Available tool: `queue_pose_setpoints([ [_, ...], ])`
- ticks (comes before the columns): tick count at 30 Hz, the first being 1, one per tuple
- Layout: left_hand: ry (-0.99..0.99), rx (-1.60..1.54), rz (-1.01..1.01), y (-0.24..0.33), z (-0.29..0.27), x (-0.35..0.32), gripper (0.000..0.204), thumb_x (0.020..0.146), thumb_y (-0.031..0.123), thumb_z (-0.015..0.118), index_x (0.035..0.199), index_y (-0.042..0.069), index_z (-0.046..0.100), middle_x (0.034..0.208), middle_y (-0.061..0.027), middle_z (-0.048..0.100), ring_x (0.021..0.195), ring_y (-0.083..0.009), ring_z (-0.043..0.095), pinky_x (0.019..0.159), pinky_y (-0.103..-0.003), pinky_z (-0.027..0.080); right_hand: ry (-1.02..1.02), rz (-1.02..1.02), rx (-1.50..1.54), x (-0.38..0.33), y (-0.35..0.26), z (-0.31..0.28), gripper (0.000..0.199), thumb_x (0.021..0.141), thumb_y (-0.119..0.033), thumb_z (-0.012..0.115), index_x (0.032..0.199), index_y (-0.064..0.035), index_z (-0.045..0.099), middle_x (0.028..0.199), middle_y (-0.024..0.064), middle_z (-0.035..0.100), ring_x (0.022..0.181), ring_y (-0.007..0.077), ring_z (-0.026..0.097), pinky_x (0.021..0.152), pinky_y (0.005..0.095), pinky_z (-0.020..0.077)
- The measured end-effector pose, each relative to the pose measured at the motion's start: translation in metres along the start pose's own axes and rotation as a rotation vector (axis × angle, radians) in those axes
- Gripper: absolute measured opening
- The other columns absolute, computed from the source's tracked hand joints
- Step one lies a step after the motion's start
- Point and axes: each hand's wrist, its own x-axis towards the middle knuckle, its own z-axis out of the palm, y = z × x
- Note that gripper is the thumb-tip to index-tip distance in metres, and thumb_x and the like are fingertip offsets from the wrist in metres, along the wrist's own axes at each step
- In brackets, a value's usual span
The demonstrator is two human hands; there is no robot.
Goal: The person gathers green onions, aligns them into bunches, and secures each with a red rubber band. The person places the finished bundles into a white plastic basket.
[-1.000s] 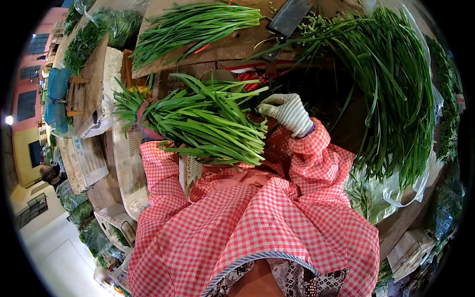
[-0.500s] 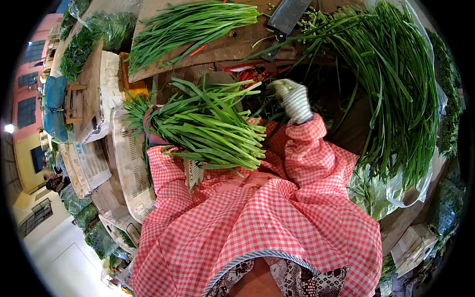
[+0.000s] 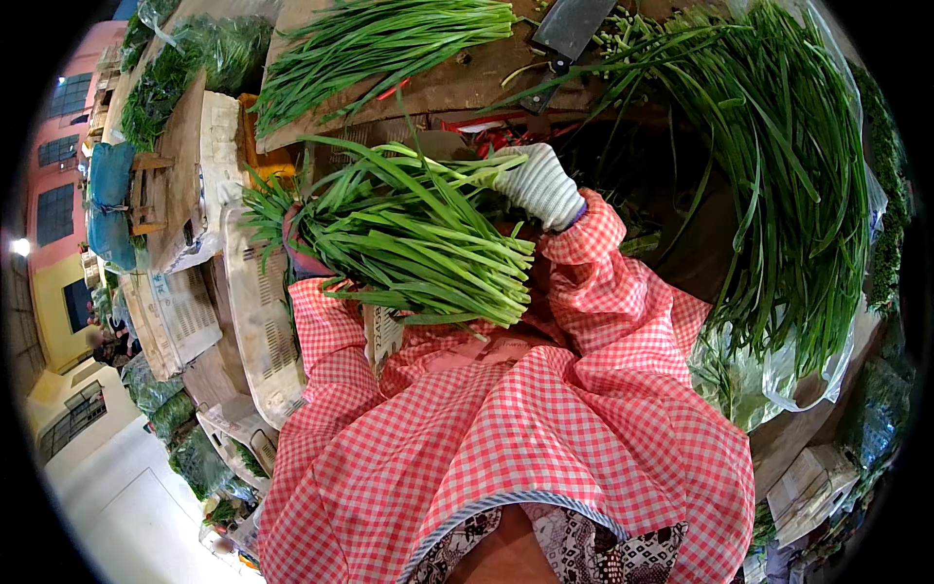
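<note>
A thick bunch of garlic chives (image 3: 418, 238) lies across my left forearm, its pale cut ends pointing right. My left hand (image 3: 300, 243), in a dark maroon covering, wraps the leafy end of this bunch; most of its fingers are hidden by leaves. My right hand (image 3: 538, 187), in a whitish ribbed glove, is closed on the pale ends of a few chive stalks (image 3: 467, 175) at the bunch's upper right. These stalks stick out a little from the others. The fingertips of my right hand are partly hidden.
Another chive bunch (image 3: 379, 58) lies on the wooden board (image 3: 428, 97) ahead, beside a cleaver (image 3: 569, 29). A big heap of loose chives (image 3: 778, 185) on plastic hangs at the right. A white plastic crate (image 3: 263, 331) stands at the left.
My right hand has moved left to the bunch and now grips a few stalks; before, it was blurred and apart from it. The bunch in my left hand has shifted slightly.
</note>
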Motion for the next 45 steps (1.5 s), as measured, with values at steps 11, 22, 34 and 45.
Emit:
queue_pose_setpoints([
  [11, 0.198, 0.217, 0.156, -0.005, -0.055, 0.003, 0.037, 0.092, 0.031, 0.038, 0.105, 0.004, 0.059, 0.104, -0.0143, 0.063, 0.091, -0.0314, 0.062, 0.084, -0.045, 0.051, 0.784, -0.119, -0.596, -0.059, 0.017, -0.159, 0.022, 0.076, -0.023, 0.072, 0.081, -0.0024, 0.067, 0.071, 0.0118, 0.066, 0.059, 0.0178, 0.060, 0.059, 0.0280, 0.0474],
  [22, -0.048, 1.135, 0.488, 0.001, -0.023, 0.010, 0.050, 0.082, 0.042, 0.050, 0.111, 0.002, 0.059, 0.115, -0.0132, 0.060, 0.102, -0.0289, 0.058, 0.088, -0.043, 0.047, 0.043, -0.180, 0.091, -0.040, -0.039, -0.015, 0.062, 0.072, -0.027, 0.074, 0.122, 0.0001, 0.051, 0.090, 0.0086, 0.065, 0.076, 0.0113, 0.060, 0.069, 0.0226, 0.0487],
  [34, 0.048, -0.129, 0.133, 0.018, -0.010, 0.012, 0.029, 0.089, 0.026, 0.042, 0.097, 0.003, 0.057, 0.087, -0.0140, 0.065, 0.077, -0.0294, 0.064, 0.071, -0.046, 0.054, -0.242, 0.027, 0.962, -0.042, 0.023, -0.001, 0.043, 0.081, 0.002, 0.061, 0.122, -0.0001, 0.048, 0.100, 0.0081, 0.065, 0.087, 0.0162, 0.062, 0.079, 0.0291, 0.0525],
  [45, -0.009, 0.011, 0.075, 0.018, -0.013, 0.005, 0.028, 0.092, 0.023, 0.040, 0.091, 0.000, 0.056, 0.084, -0.0114, 0.063, 0.073, -0.0242, 0.062, 0.068, -0.040, 0.052, 0.394, 0.228, 0.119, -0.063, 0.018, -0.058, 0.026, 0.086, -0.012, 0.058, 0.106, 0.0038, 0.062, 0.095, 0.0105, 0.067, 0.083, 0.0104, 0.060, 0.076, 0.0241, 0.0477],
])
